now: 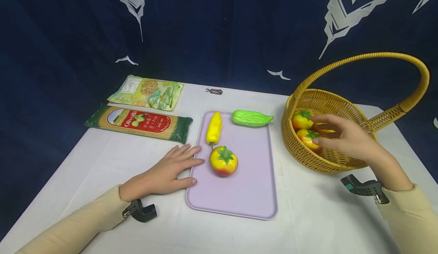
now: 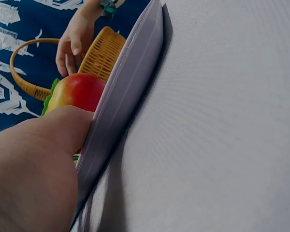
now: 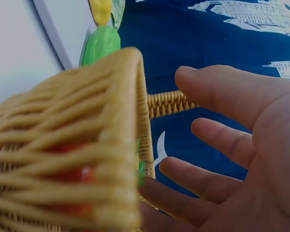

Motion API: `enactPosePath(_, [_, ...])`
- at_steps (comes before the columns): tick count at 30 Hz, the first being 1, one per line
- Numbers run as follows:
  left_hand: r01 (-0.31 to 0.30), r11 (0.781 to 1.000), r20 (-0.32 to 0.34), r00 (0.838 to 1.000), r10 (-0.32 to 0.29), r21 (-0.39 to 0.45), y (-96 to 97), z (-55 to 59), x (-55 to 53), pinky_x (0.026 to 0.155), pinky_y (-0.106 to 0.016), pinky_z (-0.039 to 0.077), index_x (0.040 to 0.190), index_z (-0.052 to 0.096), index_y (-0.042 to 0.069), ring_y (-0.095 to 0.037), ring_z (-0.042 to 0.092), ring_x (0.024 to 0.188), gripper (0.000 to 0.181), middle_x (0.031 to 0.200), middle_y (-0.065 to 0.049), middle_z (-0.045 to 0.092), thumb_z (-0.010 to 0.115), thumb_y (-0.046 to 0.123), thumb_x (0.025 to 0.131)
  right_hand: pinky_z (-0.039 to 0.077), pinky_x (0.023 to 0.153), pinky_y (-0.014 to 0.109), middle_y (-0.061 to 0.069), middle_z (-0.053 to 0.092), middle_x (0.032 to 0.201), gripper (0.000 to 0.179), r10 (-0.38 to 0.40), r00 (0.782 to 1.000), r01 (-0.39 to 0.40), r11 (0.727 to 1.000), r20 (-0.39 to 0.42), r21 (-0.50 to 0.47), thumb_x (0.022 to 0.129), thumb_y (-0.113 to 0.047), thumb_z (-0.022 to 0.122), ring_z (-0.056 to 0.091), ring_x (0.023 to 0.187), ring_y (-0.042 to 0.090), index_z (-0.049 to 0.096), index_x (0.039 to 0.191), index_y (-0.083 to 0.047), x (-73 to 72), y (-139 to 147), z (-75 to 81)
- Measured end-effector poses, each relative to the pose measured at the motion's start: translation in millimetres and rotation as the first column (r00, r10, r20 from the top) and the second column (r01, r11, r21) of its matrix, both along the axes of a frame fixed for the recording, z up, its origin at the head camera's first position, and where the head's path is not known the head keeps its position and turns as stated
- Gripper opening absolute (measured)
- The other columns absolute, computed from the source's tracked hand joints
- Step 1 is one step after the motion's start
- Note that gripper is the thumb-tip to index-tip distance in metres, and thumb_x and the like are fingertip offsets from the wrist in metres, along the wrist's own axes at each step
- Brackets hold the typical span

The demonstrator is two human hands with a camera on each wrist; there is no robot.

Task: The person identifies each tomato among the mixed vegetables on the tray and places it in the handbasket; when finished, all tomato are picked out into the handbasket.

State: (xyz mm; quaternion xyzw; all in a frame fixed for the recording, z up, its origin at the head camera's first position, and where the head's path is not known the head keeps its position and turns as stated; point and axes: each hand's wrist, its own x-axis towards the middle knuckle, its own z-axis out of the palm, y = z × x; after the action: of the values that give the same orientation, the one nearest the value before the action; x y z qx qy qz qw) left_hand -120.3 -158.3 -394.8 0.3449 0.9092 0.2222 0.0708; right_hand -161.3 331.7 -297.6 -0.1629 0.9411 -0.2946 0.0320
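Observation:
My left hand (image 1: 167, 174) lies flat, fingers spread, with its fingertips over the left rim of a lilac tray (image 1: 241, 197). Close by on the tray are a yellow-red tomato (image 1: 223, 163) with a green leafy top and a yellow pepper (image 1: 214, 128). A green pepper-shaped vegetable (image 1: 252, 118) sits at the tray's far edge. My right hand (image 1: 354, 138) reaches into a wicker basket (image 1: 297, 153), fingers apart and loosely bent. Beside its fingertips in the basket are one tomato (image 1: 302, 119) and another tomato (image 1: 308, 139). Something yellow shows partly behind the fingers.
Left of the tray lie a pasta packet (image 1: 137, 123) and a green-yellow bag (image 1: 147, 92). A small wrapped candy (image 1: 215, 91) is near the table's back edge. The basket's tall handle (image 1: 369, 56) arches up before a dark blue curtain (image 1: 219, 29).

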Motion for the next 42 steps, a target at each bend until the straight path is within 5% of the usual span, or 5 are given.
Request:
enactPosePath(11, [-0.005, 1.0, -0.006, 1.0, 0.005, -0.005, -0.3, 0.6, -1.5, 0.127, -0.065, 0.012, 0.147, 0.056, 0.023, -0.04, 0.022, 0.157, 0.057, 0.168, -0.005, 0.032, 0.065, 0.044, 0.095, 0.056, 0.085, 0.016, 0.014, 0.066, 0.132, 0.056, 0.062, 0.996, -0.06, 0.998, -0.07, 0.036, 0.086, -0.017, 0.081, 0.069, 0.114, 0.027, 0.06, 0.138, -0.011, 2.0, -30, 13.5])
enactPosePath(18, [-0.009, 1.0, -0.006, 1.0, 0.009, -0.003, -0.8, -0.6, -1.5, 0.126, -0.066, 0.012, 0.147, 0.056, 0.024, -0.04, 0.022, 0.157, 0.057, 0.168, -0.005, 0.033, 0.065, 0.043, 0.095, 0.052, 0.088, 0.009, 0.012, 0.071, 0.123, 0.052, 0.206, 0.966, -0.212, 0.977, -0.156, -0.028, 0.082, -0.007, 0.083, 0.06, 0.106, -0.01, 0.064, 0.131, -0.006, 0.4, -60, 9.1])
enactPosePath(25, [0.003, 1.0, 0.003, 1.0, -0.003, 0.0, 0.0, 0.0, -1.1, 0.127, -0.065, 0.012, 0.147, 0.056, 0.023, -0.04, 0.022, 0.157, 0.057, 0.168, -0.005, 0.032, 0.065, 0.043, 0.095, 0.055, 0.092, 0.025, 0.0, 0.071, 0.124, 0.054, 0.239, 0.944, -0.227, 0.971, -0.227, 0.077, 0.082, -0.015, 0.085, 0.061, 0.102, 0.01, 0.065, 0.132, -0.014, 6.9, -79, 8.4])
enactPosePath(31, [-0.005, 1.0, -0.009, 1.0, 0.005, -0.003, -0.9, 1.5, -1.0, 0.126, -0.066, 0.013, 0.147, 0.057, 0.023, -0.041, 0.023, 0.157, 0.057, 0.168, -0.005, 0.033, 0.066, 0.043, 0.094, 0.057, 0.096, 0.048, 0.006, 0.069, 0.13, 0.052, 0.299, 0.943, -0.299, 0.954, -0.148, 0.024, 0.084, -0.014, 0.083, 0.068, 0.112, 0.026, 0.064, 0.133, -0.01, 5.8, -95, 2.1])
enactPosePath(42, [0.003, 1.0, 0.005, 1.0, -0.003, 0.015, -0.5, -1.3, -0.3, 0.127, -0.065, 0.012, 0.147, 0.056, 0.023, -0.04, 0.022, 0.157, 0.057, 0.168, -0.005, 0.032, 0.065, 0.044, 0.095, 0.058, 0.096, 0.051, 0.011, 0.069, 0.133, 0.054, 0.419, 0.908, -0.418, 0.906, -0.008, -0.06, 0.084, -0.017, 0.08, 0.068, 0.117, 0.033, 0.063, 0.133, -0.005, -3.3, -135, -29.8])
